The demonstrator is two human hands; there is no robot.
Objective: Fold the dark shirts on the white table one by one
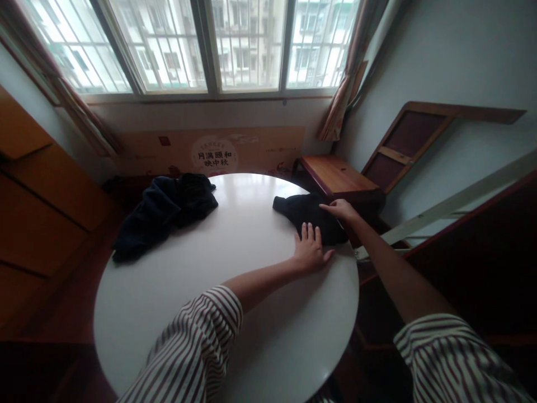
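A black garment [300,208], apparently folded, lies at the right far edge of the round white table [201,296]. Its exact kind cannot be told. My left hand [309,251] rests flat on its near edge, fingers spread and partly over the tabletop. My right hand [340,209] is at the garment's far right side, thumb and forefinger pinched together on the cloth. Across the table at the left, dark blue and black clothes [168,210] lie in a crumpled heap, and part of them hangs by the table's edge.
Beyond the table stand a low wooden stool or side table [335,173] and a long printed cardboard panel [260,148] under the window. Wooden cabinets [37,218] are on the left. A white rail [444,204] slants along the right.
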